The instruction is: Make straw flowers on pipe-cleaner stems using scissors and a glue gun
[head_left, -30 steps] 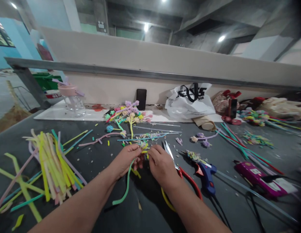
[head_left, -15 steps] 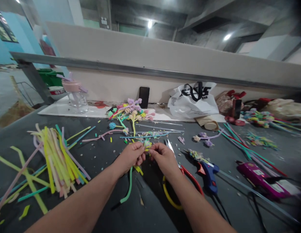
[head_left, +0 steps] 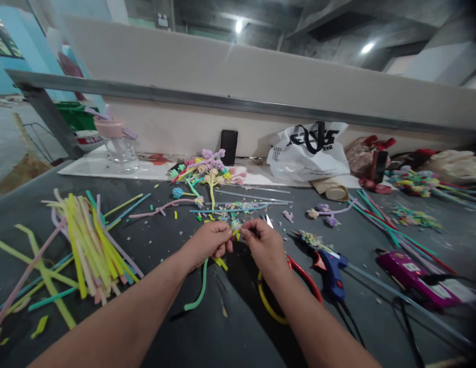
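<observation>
Near the middle of the table my left hand (head_left: 210, 241) is closed on a green fuzzy stem (head_left: 202, 290), whose lower end hangs down below the fingers. At the stem's top, between both hands, is a small pale and yellow flower head (head_left: 236, 229). My right hand (head_left: 263, 243) pinches at the flower's right side; its fingertips partly cover what they hold. Under my right forearm lie scissors (head_left: 307, 276) with red and yellow handles, their blades partly hidden. To their right rests a blue glue gun (head_left: 332, 273), its nozzle crusted with bits.
A bundle of fuzzy stems (head_left: 92, 243) lies at the left. Finished fuzzy flowers (head_left: 207, 171) are heaped at the back near a phone (head_left: 229, 147). A white bag (head_left: 309, 153) and a clear cup (head_left: 120, 148) stand there too. A purple device (head_left: 414, 276) sits at the right.
The view has tilted slightly downward. Both hands stay together at the flower head, with the right fingers shifted a little, and the green stem's lower end has swung slightly left and up.
</observation>
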Demonstrator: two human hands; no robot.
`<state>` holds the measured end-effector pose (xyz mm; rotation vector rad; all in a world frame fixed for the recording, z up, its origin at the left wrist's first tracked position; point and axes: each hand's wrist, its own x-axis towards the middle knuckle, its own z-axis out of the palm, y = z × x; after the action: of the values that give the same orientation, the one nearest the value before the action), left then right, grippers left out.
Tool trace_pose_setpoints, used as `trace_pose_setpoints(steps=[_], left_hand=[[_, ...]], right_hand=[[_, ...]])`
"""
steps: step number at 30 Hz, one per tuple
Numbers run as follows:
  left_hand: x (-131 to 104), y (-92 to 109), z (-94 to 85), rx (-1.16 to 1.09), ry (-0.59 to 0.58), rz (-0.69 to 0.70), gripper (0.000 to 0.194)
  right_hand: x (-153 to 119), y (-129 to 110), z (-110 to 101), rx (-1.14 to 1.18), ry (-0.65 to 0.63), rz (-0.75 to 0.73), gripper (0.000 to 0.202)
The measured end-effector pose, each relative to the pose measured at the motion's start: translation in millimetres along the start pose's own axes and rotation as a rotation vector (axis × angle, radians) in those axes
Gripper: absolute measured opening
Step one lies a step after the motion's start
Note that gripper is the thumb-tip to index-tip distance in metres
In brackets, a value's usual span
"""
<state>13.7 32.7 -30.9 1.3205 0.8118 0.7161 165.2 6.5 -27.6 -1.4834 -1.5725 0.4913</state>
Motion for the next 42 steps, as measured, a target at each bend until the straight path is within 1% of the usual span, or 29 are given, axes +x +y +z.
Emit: trace_pose_setpoints(steps=[4,8,12,18,22,27,30,37,40,42], left_hand=[[-0.8,1.0,-1.2,0.025,-0.032,0.004,0.029],[-1.6,3.0,-1.1,0.063,-0.045,0.006,0.029],[-1.2,2.4,-0.8,0.105,-0.039,0.000,0.025],[0.0,1.7,-1.4,0.143,-0.018,-0.016,0.019],[-0.9,4.5,-0.2,0.160,-0.009,-0.017,0.020],[-0.9,1.9,0.7,0.176,-0.002,0.019,0.032],[-0.4,-1.4,0.3,0.183,-0.004,0.029,0.036],[-2.6,2.3,2.5,0.189,0.001,0.033,0.036],[-3.0,4.8,4.6,0.185,0.027,0.035,0.031],[-2.7,5.2,5.5,0.185,0.054,0.039,0.028]], right_hand=[[-0.8,-1.7,-0.3,-0.139,0.037,-0.070,0.007],[-2.8,-2.1,1.8,-0.239,0.044,-0.170,0.011],[-4.8,-3.5,2.8,-0.298,0.042,-0.268,0.013],[-5.9,-4.9,3.3,-0.345,0.075,-0.326,0.015],[-5.4,-2.6,4.1,-0.362,0.070,-0.339,0.014],[-5.4,-2.1,3.4,-0.348,0.070,-0.341,0.014],[-5.7,-3.3,2.6,-0.331,0.066,-0.330,0.014],[-3.8,-2.4,1.2,-0.244,0.058,-0.275,0.012],[-2.3,-1.4,-2.5,-0.182,0.065,-0.237,0.008],[-1.5,-1.0,-5.5,-0.148,0.081,-0.218,0.009]])
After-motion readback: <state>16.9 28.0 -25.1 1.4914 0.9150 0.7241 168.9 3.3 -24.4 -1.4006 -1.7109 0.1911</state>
